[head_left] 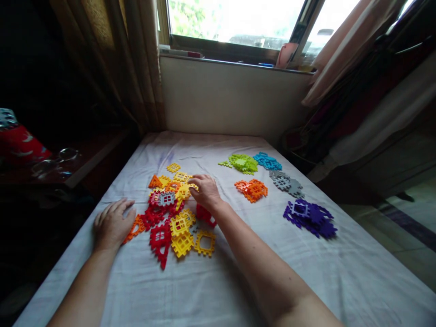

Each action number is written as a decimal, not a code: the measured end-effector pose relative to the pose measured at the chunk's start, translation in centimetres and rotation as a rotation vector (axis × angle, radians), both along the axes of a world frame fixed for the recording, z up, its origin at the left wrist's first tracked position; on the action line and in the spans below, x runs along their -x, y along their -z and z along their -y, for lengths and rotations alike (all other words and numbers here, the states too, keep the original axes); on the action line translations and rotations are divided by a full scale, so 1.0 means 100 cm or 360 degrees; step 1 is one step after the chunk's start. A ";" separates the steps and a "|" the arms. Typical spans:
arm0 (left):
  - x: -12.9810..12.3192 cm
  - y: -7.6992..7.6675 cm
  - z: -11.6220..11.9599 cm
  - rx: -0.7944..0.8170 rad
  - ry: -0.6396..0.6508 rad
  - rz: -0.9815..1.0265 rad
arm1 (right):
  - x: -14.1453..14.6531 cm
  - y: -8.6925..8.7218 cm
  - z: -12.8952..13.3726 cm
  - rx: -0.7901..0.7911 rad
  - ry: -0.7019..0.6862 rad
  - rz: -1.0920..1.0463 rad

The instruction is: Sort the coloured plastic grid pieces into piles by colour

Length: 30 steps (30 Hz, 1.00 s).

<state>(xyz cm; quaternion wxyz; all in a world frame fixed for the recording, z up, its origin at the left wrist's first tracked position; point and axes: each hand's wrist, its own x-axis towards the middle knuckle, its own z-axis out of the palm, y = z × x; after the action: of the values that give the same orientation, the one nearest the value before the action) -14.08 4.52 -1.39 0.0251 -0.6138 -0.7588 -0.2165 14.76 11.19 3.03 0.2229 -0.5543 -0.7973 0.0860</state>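
Resting the left hand [114, 222] flat, fingers loosely spread, on a pale sheet [126, 281] beside an orange piece [135, 227]; curling the right hand [205, 190] at yellow pieces [182, 193] in a mixed pile [156, 215], cannot tell if gripping; showing a purple pile [315, 222] farther right.

Left of centre in the frame, I have red pieces [153, 219], yellow pieces [182, 191] and orange pieces [155, 182]; right of centre, a lime-green heap [242, 163], blue heap [267, 161], grey heap [292, 187], orange heap [254, 190] and purple heap [315, 220]; below, my pale sheet [146, 295].
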 end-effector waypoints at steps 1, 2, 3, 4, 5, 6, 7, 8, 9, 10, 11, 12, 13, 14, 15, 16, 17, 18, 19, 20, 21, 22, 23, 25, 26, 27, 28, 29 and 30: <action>0.000 0.000 0.000 -0.0006 0.0007 0.0009 | 0.012 -0.004 -0.008 0.0057 -0.0063 0.0058; 0.000 0.000 0.000 -0.0015 0.0010 0.0013 | 0.022 -0.007 -0.015 0.0112 -0.0123 0.0121; 0.000 0.000 0.000 -0.0022 0.0005 0.0013 | 0.030 -0.010 -0.021 0.0163 -0.0180 0.0186; 0.000 0.000 0.001 -0.0026 -0.0004 0.0009 | 0.037 -0.011 -0.025 0.0211 -0.0225 0.0247; -0.001 0.000 0.001 -0.0027 -0.0017 0.0003 | 0.042 -0.011 -0.028 0.0251 -0.0255 0.0301; -0.002 0.000 0.001 -0.0026 -0.0026 -0.0003 | 0.046 -0.011 -0.029 0.0280 -0.0267 0.0340; -0.003 0.000 0.001 -0.0025 -0.0031 -0.0008 | 0.049 -0.011 -0.030 0.0290 -0.0269 0.0359; -0.004 0.000 0.001 -0.0025 -0.0033 -0.0012 | 0.050 -0.010 -0.029 0.0275 -0.0265 0.0355; -0.004 -0.001 0.002 -0.0025 -0.0032 -0.0015 | 0.050 -0.010 -0.027 0.0241 -0.0252 0.0331; -0.005 -0.001 0.002 -0.0023 -0.0027 -0.0018 | 0.048 -0.010 -0.025 0.0199 -0.0226 0.0291; -0.005 -0.001 0.002 -0.0021 -0.0022 -0.0022 | 0.044 -0.010 -0.023 0.0154 -0.0186 0.0241; -0.004 -0.001 0.002 -0.0018 -0.0022 -0.0026 | 0.038 -0.009 -0.020 0.0111 -0.0133 0.0186; -0.004 -0.001 0.002 -0.0011 -0.0022 -0.0030 | 0.028 -0.008 -0.016 0.0068 -0.0070 0.0131; -0.003 0.000 0.002 -0.0001 -0.0021 -0.0031 | 0.016 -0.007 -0.012 0.0025 -0.0001 0.0078; -0.002 0.001 0.001 0.0007 -0.0021 -0.0030 | 0.001 -0.005 -0.007 -0.0020 0.0071 0.0030; -0.001 0.001 0.001 0.0014 -0.0025 -0.0026 | -0.017 -0.003 -0.002 -0.0071 0.0150 -0.0012; 0.000 0.002 0.000 0.0016 -0.0027 -0.0021 | -0.037 0.001 0.004 -0.0116 0.0238 -0.0042; 0.001 0.002 -0.001 0.0019 -0.0024 -0.0016 | -0.058 0.005 0.011 -0.0158 0.0344 -0.0064; 0.001 0.002 -0.001 0.0023 -0.0021 -0.0010 | -0.078 0.010 0.018 -0.0203 0.0478 -0.0079; 0.002 0.002 -0.002 0.0029 -0.0018 -0.0005 | -0.098 0.015 0.026 -0.0252 0.0600 -0.0087; 0.002 0.002 -0.002 0.0034 -0.0012 -0.0001 | -0.116 0.020 0.032 -0.0289 0.0683 -0.0087; 0.002 0.001 -0.002 0.0037 -0.0002 0.0000 | -0.131 0.025 0.039 -0.0333 0.0733 -0.0091; 0.002 0.001 -0.002 0.0042 0.0006 0.0002 | -0.142 0.030 0.044 -0.0368 0.0764 -0.0092; 0.002 0.000 -0.003 0.0054 0.0000 0.0006 | -0.157 0.038 0.052 -0.0400 0.0814 -0.0082; 0.002 -0.001 -0.003 0.0066 -0.0010 0.0010 | -0.160 0.041 0.055 -0.0390 0.0845 -0.0067; 0.002 -0.001 -0.003 0.0077 -0.0019 0.0013 | -0.161 0.044 0.056 -0.0365 0.0882 -0.0047; 0.003 -0.001 -0.003 0.0081 -0.0027 0.0015 | -0.160 0.046 0.057 -0.0331 0.0914 -0.0024; 0.003 -0.001 -0.003 0.0078 -0.0024 0.0015 | -0.159 0.048 0.058 -0.0303 0.0936 -0.0005; 0.003 0.000 -0.003 0.0071 -0.0016 0.0014 | -0.158 0.049 0.058 -0.0294 0.0952 0.0003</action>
<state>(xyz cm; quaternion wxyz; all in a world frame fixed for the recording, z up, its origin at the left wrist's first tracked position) -14.35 4.86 -1.34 0.0090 -0.6095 -0.7665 -0.2021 30.53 5.41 -1.83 0.2870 -0.7417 -0.6036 -0.0566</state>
